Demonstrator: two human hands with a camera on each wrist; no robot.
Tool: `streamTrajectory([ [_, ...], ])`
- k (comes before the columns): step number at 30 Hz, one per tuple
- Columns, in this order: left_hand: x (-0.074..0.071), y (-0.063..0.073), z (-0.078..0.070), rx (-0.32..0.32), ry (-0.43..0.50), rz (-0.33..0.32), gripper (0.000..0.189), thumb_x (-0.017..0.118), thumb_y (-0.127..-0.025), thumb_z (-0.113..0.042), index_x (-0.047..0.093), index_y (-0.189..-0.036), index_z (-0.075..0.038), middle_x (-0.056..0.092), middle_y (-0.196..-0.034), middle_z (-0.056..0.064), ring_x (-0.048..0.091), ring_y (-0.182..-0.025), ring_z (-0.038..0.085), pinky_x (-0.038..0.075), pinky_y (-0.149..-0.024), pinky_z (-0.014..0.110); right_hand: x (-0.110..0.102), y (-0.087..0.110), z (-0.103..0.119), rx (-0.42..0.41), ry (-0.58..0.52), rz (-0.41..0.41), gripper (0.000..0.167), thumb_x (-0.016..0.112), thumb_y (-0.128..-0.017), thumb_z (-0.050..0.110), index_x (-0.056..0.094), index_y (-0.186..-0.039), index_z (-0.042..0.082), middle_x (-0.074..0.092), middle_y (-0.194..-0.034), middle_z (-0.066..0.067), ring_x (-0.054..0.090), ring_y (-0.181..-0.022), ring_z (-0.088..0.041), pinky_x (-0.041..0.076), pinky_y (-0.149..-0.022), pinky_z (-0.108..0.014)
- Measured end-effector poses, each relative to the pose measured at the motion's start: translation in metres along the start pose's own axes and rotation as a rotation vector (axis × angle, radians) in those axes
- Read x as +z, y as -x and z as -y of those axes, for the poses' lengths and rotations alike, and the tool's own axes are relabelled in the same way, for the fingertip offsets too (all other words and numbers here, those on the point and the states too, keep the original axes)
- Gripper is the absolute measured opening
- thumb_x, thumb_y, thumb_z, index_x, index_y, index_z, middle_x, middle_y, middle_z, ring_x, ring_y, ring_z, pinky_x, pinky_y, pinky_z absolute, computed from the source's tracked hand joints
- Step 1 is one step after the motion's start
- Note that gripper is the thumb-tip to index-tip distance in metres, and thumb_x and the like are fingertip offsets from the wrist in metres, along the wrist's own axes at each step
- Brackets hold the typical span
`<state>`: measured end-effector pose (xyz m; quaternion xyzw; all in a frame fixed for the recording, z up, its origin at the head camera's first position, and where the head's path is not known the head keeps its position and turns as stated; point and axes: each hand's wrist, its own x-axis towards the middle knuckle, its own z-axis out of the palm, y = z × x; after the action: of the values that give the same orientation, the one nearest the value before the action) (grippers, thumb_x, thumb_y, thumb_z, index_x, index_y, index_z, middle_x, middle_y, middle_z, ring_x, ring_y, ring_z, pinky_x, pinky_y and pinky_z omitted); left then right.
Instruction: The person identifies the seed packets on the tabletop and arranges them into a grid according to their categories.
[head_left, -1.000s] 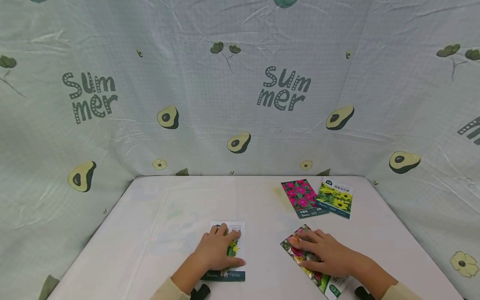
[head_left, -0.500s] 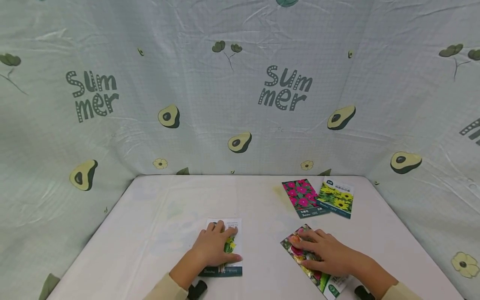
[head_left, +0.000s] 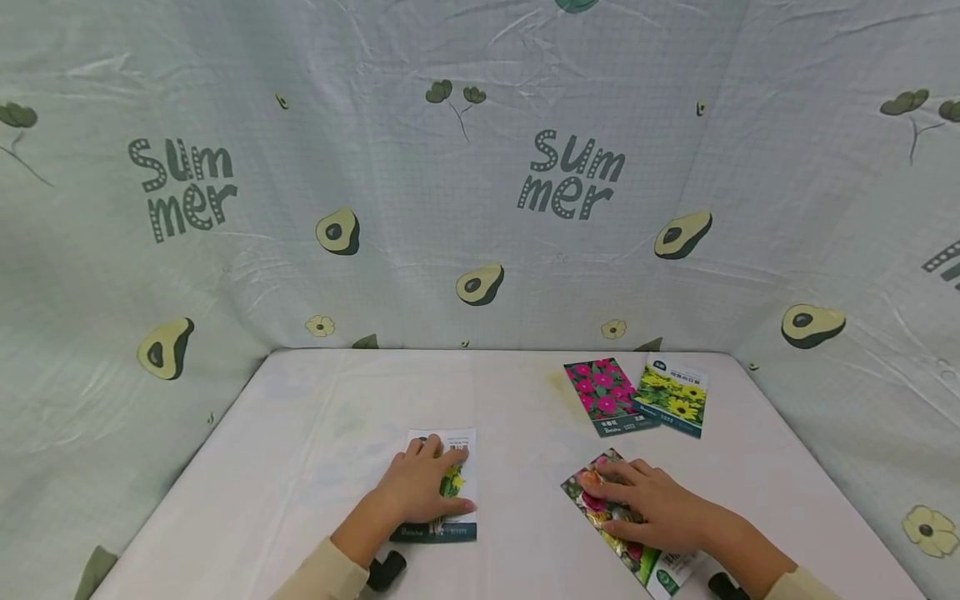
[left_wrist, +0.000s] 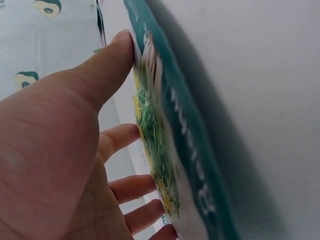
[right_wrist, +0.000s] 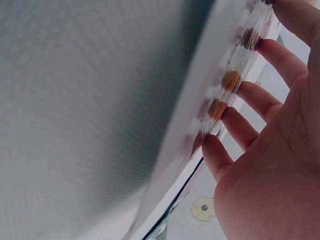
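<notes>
My left hand (head_left: 416, 483) rests on a white seed packet (head_left: 456, 482) with yellow flowers, green leaves and a dark teal band along its near edge. In the left wrist view the thumb and fingertips (left_wrist: 145, 184) touch its printed face from above, spread apart. On the right, my right hand (head_left: 652, 508) lies across a slanted seed packet (head_left: 634, 553) printed with pink, orange and red flowers. The right wrist view has the fingertips (right_wrist: 232, 114) lined up on the face of that packet (right_wrist: 231, 81). Both hands hide part of what they touch.
Further back on the right, a seed packet with magenta flowers (head_left: 600, 387) is partly overlapped by a yellow-flowered one (head_left: 671, 396). The white table (head_left: 360, 400) ends at a patterned cloth (head_left: 405, 183). Dark wrist devices (head_left: 387, 571) sit below the hands.
My left hand has slid its packet slightly left and away from me, keeping it flat on the table. The right hand and its packet have stayed in place.
</notes>
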<state>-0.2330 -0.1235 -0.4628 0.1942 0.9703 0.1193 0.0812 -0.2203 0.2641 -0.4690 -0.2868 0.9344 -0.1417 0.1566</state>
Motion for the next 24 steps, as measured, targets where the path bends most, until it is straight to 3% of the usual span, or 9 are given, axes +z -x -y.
streamTrajectory([
  [6, -0.0021, -0.0001, 0.0021, 0.001, 0.012, 0.006, 0.081, 0.076, -0.081, -0.065, 0.055, -0.148, -0.024, 0.051, -0.127, 0.01, 0.047, -0.115, 0.03, 0.042, -0.089, 0.05, -0.0006, 0.0008, 0.0008, -0.015, -0.014, -0.013, 0.063, 0.055, -0.097, 0.066, 0.043, -0.154, 0.043, 0.042, -0.156, -0.005, 0.04, -0.138, -0.038, 0.036, -0.104, -0.07],
  [13, -0.0013, -0.0011, 0.0018, 0.009, 0.004, -0.001, 0.081, 0.076, -0.081, -0.066, 0.056, -0.148, -0.023, 0.051, -0.127, 0.011, 0.048, -0.112, 0.029, 0.042, -0.087, 0.05, -0.0018, 0.0019, 0.0015, -0.053, 0.001, -0.028, 0.062, 0.056, -0.098, 0.062, 0.045, -0.154, 0.039, 0.043, -0.154, -0.005, 0.043, -0.133, -0.038, 0.039, -0.1, -0.067],
  [20, 0.0019, 0.0022, -0.0002, 0.01, 0.012, 0.008, 0.082, 0.076, -0.08, -0.067, 0.055, -0.148, -0.024, 0.051, -0.124, 0.01, 0.048, -0.11, 0.029, 0.041, -0.085, 0.049, 0.0, 0.0014, 0.0004, -0.042, -0.04, -0.022, 0.064, 0.056, -0.098, 0.063, 0.044, -0.155, 0.039, 0.041, -0.157, -0.009, 0.036, -0.142, -0.047, 0.032, -0.105, -0.074],
  [24, 0.0057, 0.0042, -0.0015, 0.027, 0.002, -0.001, 0.083, 0.075, -0.08, -0.069, 0.055, -0.147, -0.026, 0.05, -0.121, 0.008, 0.047, -0.107, 0.028, 0.04, -0.081, 0.047, -0.0009, 0.0011, 0.0001, -0.048, -0.018, -0.026, 0.062, 0.056, -0.098, 0.062, 0.044, -0.155, 0.04, 0.043, -0.156, -0.008, 0.04, -0.138, -0.043, 0.036, -0.102, -0.071],
])
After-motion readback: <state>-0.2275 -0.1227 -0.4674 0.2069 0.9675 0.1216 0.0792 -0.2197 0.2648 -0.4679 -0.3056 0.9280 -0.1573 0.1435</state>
